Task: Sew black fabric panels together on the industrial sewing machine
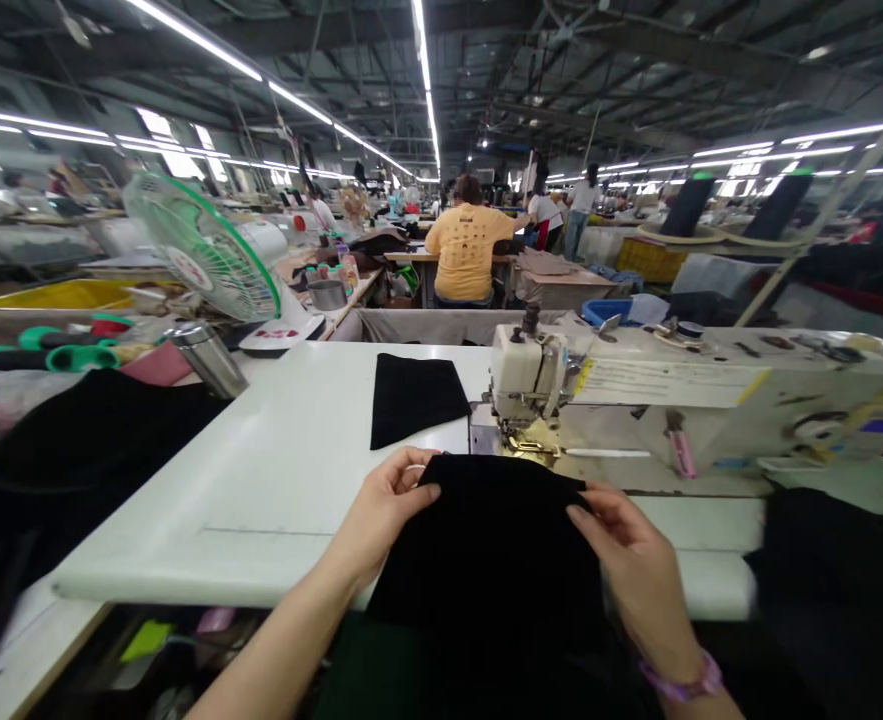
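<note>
My left hand (pixel 388 505) pinches the upper left corner of a black fabric piece (pixel 501 540). At its upper right corner, my right hand (pixel 621 535) grips the same fabric between thumb and fingers. The piece is spread between both hands and hangs down over the table's front edge, its top edge just in front of the sewing machine (pixel 527 380). Beyond it, a smaller black fabric panel (pixel 417 398) lies flat on the white table (pixel 283 450), left of the needle area. A purple band circles my right wrist.
A steel flask (pixel 207 358) and a green-rimmed fan (pixel 208 250) stand at the table's left. Thread spools (pixel 73 348) and dark cloth (pixel 88 440) lie further left. More black cloth (pixel 835 590) is at the right. A person in a yellow shirt (pixel 475 250) sits ahead.
</note>
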The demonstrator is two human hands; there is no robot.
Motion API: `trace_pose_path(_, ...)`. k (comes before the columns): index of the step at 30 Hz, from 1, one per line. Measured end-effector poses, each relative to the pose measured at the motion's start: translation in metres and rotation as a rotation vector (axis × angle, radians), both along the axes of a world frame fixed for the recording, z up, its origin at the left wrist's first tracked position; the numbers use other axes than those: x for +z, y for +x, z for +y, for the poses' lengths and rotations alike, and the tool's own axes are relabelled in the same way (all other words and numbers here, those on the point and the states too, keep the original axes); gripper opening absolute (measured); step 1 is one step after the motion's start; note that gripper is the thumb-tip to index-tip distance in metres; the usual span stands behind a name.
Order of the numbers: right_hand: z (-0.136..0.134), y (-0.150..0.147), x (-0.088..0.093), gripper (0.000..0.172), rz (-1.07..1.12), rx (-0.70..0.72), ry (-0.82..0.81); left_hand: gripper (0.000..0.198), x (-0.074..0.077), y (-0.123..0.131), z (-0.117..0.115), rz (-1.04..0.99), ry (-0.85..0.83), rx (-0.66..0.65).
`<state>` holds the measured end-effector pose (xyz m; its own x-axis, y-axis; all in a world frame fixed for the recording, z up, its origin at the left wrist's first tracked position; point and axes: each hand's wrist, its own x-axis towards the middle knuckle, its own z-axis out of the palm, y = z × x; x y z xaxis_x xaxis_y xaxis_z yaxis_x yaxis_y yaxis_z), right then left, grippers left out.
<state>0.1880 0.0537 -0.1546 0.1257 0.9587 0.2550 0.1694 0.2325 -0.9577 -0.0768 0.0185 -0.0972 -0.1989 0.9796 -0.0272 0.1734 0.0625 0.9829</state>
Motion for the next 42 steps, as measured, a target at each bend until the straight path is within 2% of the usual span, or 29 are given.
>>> trace_pose_path(2,-0.007,0.007,-0.001,0.032,0.107,-0.027,-0.085,0.027,0.005,0.003,-0.013,-0.373,-0.006,0.001)
trace_pose_path(4,-0.011,0.011,0.0,0.036,0.159,-0.046,-0.126,0.022,0.009,0.007,-0.022,-0.469,0.017,0.025)
trace_pose_path(9,-0.017,0.012,0.012,0.041,0.189,-0.088,-0.147,0.014,0.018,0.012,-0.034,-0.438,0.097,0.015)
trace_pose_path(14,-0.026,0.009,0.025,0.049,0.211,-0.156,-0.236,0.023,0.025,0.015,-0.039,-0.351,0.201,0.138)
trace_pose_path(19,-0.035,0.001,0.043,0.053,0.453,-0.12,-0.381,0.018,0.027,0.015,-0.04,-0.448,0.216,0.247)
trace_pose_path(24,-0.037,-0.002,0.056,0.054,0.594,-0.111,-0.436,0.027,0.029,0.016,-0.043,-0.528,0.16,0.299)
trace_pose_path(33,-0.036,-0.001,0.055,0.056,0.628,-0.107,-0.441,0.03,0.033,0.02,-0.043,-0.556,0.141,0.327)
trace_pose_path(42,-0.029,0.003,0.041,0.047,0.522,-0.151,-0.277,0.025,0.028,0.017,-0.035,-0.475,0.213,0.346)
